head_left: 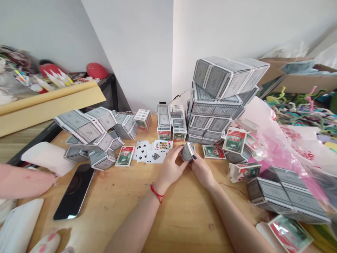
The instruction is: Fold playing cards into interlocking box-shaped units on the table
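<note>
Both hands meet near the middle of the wooden table (184, 211). My left hand (172, 165), with a red thread round its wrist, and my right hand (201, 168) are both closed around a small stack of playing cards (187, 151) with grey patterned backs. Just left of the hands, several cards lie face up in a spread (151, 150). A green and red card box (125, 156) lies flat beside that spread, and another green box (212, 151) lies to the right of the hands.
Tall stacks of grey wrapped card cartons (218, 102) rise behind the hands, with more at left (89, 130) and right (284, 196). A black phone (75, 191) lies at left. Pink plastic wrap (273, 147) and open boxes (243, 172) sit at right.
</note>
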`<state>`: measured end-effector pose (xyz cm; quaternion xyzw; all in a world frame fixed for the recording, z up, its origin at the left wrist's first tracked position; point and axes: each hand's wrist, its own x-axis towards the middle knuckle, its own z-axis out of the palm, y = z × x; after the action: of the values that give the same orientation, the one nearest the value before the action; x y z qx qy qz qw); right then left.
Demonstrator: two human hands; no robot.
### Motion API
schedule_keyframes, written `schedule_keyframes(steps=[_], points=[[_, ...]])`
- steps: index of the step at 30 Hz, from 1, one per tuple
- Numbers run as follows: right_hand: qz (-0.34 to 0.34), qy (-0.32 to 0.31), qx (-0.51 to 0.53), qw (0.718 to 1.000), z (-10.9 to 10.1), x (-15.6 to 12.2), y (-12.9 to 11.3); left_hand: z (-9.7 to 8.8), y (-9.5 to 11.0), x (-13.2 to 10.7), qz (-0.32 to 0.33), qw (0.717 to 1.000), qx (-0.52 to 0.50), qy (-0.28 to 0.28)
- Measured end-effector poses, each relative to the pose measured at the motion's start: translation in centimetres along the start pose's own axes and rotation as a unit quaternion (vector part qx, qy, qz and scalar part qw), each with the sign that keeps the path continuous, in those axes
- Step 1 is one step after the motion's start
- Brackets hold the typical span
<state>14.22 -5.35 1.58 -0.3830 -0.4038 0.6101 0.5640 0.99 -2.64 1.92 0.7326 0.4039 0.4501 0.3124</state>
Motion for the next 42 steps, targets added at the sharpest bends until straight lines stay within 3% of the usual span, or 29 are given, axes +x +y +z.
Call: schedule_keyframes(steps=[6,10,24,35,42], points=[[0.049,-0.014,0.015,0.999,0.3,0.1,0.5,-0.2,0.0,0.3,0.042,0.997,0.058,-0.004],[0.066,0.014,-0.005,0.998,-0.1,0.3,0.9,0.0,-0.2,0.1,0.058,0.996,0.058,-0.018],[0.055,0.011,-0.029,0.998,-0.4,0.2,0.3,-0.1,-0.5,0.0,0.05,0.997,0.033,-0.042],[0.046,0.124,-0.079,0.988,-0.8,0.2,1.3,0.1,-0.8,-0.3,0.075,0.993,0.077,-0.037],[0.041,0.148,-0.127,0.98,-0.2,0.3,0.4,0.1,-0.8,-0.4,0.082,0.991,0.096,-0.042]])
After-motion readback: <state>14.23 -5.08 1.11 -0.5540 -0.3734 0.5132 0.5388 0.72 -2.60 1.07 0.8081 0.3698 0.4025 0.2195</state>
